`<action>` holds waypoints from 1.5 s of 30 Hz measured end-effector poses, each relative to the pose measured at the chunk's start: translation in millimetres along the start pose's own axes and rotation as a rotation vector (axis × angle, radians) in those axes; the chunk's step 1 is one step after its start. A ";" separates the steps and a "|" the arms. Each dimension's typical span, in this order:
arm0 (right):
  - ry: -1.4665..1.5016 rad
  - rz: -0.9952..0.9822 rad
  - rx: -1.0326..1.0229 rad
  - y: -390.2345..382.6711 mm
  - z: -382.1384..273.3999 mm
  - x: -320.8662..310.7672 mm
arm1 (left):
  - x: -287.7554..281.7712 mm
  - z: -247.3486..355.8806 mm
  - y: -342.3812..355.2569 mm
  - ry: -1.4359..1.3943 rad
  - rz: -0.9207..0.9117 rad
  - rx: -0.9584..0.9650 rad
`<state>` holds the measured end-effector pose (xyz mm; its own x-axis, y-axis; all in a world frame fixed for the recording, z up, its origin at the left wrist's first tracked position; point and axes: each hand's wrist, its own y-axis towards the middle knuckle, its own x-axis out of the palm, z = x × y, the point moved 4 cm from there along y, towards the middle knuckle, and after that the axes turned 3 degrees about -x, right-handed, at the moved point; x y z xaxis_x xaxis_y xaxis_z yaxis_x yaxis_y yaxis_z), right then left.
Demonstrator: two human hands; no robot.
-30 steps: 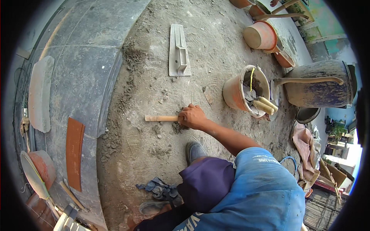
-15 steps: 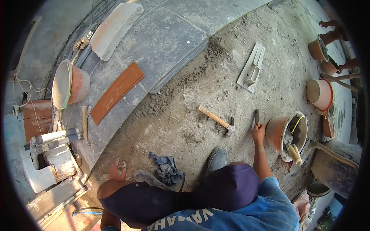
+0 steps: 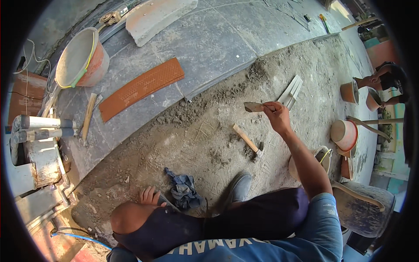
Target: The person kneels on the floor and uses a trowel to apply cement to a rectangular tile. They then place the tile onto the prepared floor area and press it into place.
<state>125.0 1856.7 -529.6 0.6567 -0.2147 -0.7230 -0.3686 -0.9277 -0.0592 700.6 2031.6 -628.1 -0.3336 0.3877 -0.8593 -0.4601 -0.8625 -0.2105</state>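
My right hand (image 3: 277, 118) is closed on the handle of a trowel (image 3: 254, 107), its small grey blade pointing left above the sandy floor. Behind that hand lies a pale plastering float (image 3: 290, 92). A hammer (image 3: 248, 142) with a wooden handle rests on the sand below the trowel. My left hand (image 3: 150, 196) is down by my left shoe, fingers extended, with nothing seen in it. Beside it is a crumpled dark cloth (image 3: 185, 192). Partly hidden by my right forearm stands a mortar bucket (image 3: 296, 168).
A tiled ledge (image 3: 209, 43) edges the sand, bearing an orange tile strip (image 3: 142, 89), a pale slab (image 3: 159, 19) and a bucket (image 3: 99, 65). More buckets (image 3: 342, 135) and a large dark container (image 3: 362, 209) stand at right. Another person's hands (image 3: 371, 81) hold buckets far right.
My right hand has lifted the trowel from beside the mortar bucket, forward and left, and the blade has turned leftward. My left hand has shifted closer to my shoe. The view has swung right.
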 end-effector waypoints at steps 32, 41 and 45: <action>-0.175 -0.249 -0.473 -46.0 -159.6 306.3 | 27.5 -17.3 -17.3 -0.132 0.155 0.118; -0.297 -0.110 -0.397 -51.5 -180.8 341.4 | 34.4 -15.5 -14.6 -0.119 0.166 0.132; -0.215 -0.254 -0.532 -102.9 -212.5 367.5 | 35.6 -16.4 -17.2 -0.116 0.161 0.128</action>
<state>544.1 1808.4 -642.9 0.5129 0.0469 -0.8572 0.1958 -0.9786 0.0636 710.2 2055.0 -662.7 -0.5000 0.2892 -0.8163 -0.4916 -0.8708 -0.0074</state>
